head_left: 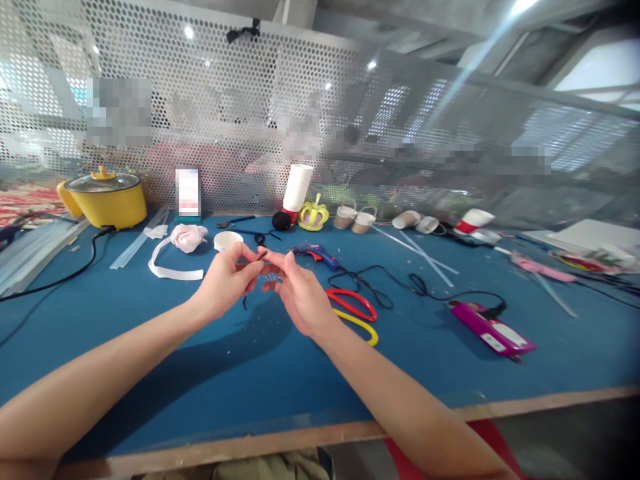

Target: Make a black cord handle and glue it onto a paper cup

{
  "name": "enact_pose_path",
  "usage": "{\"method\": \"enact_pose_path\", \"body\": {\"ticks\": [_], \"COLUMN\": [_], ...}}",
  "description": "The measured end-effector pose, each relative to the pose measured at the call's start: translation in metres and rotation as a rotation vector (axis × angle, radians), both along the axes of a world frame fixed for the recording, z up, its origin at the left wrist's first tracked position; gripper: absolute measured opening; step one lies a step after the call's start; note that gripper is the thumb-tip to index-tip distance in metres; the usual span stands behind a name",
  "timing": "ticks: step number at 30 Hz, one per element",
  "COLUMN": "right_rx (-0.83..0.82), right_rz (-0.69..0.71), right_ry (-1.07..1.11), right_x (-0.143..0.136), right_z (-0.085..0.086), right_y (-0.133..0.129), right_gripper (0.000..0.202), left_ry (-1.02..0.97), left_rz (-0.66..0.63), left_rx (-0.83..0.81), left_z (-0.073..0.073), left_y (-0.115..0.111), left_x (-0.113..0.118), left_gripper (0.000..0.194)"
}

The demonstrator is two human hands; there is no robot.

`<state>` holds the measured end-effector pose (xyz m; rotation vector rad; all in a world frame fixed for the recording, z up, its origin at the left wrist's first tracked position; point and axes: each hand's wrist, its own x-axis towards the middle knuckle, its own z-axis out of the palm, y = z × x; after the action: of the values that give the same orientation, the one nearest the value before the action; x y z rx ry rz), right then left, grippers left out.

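Both hands meet above the blue table, close to a small white bowl-like cup (229, 240). Between the fingertips runs a short piece of thin black cord (261, 256); one end of it dangles below. My left hand (229, 277) pinches the cord between thumb and forefinger. My right hand (304, 287) grips the cord's other side with its fingertips, the remaining fingers curled beneath; its exact hold is partly hidden. Just beyond lie a black cord loop (259, 238) and a black ball of yarn (281, 221). A blue glue gun (316, 253) and scissors with red and yellow handles (353, 301) lie by my right hand.
At the back left stands a yellow electric pot (113, 200), with a phone (188, 193) and a white ribbon roll (188, 237) nearby. Stacked paper cups (297, 187) and a yellow-green crown-shaped item (313, 213) stand behind. A purple power strip (493, 329) lies right.
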<state>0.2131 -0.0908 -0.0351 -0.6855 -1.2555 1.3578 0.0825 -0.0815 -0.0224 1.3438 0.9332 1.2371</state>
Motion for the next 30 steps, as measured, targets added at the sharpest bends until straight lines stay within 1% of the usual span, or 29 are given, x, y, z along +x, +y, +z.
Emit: {"method": "enact_pose_path", "body": {"ticks": [3,6,8,11,16,19,26,30], "right_rx": [0.022,0.031,0.037,0.043,0.028,0.022,0.013,0.01], "right_rz": [-0.017,-0.013,-0.008,0.007,0.023,0.014,0.016,-0.005], "right_ry": [-0.01,-0.023,-0.028,-0.017,-0.021,-0.033,-0.049,-0.045], "right_x": [0.001,0.0022,0.0031,0.0042,0.0036,0.0026,0.0019,0.0019], "right_z": [-0.0001,0.0011,0.002,0.0022,0.0011,0.0013,0.0001,-0.0033], "right_y": [0.001,0.0011,0.0007,0.0005,0.0001,-0.001,-0.002,-0.001], "right_gripper": [0.039,0.039,0.04,0.04,0.042,0.043,0.044,0.043], "left_ry": [0.032,-0.005,-0.036,-0.065,-0.077,-0.082,-0.012,0.008], "left_rz": [-0.025,-0.103,-0.157,-0.191,-0.13,-0.097,-0.03,-0.016], "left_rx": [0.051,0.025,-0.002,-0.013,-0.017,-0.012,0.011,0.017], "left_z": [0.0003,0.0009,0.0009,-0.0001,-0.0023,-0.0033,-0.0035,-0.0026], "left_y": [0.0002,0.0008,0.0014,0.0022,0.003,0.0036,0.0039,0.0036], "left_x": [-0.0007,-0.0017,-0.0026,-0.0037,-0.0029,-0.0016,-0.0005,-0.0008], "left_gripper": [0.014,0.012,0.014,0.017,0.018,0.015,0.011,0.009]}}
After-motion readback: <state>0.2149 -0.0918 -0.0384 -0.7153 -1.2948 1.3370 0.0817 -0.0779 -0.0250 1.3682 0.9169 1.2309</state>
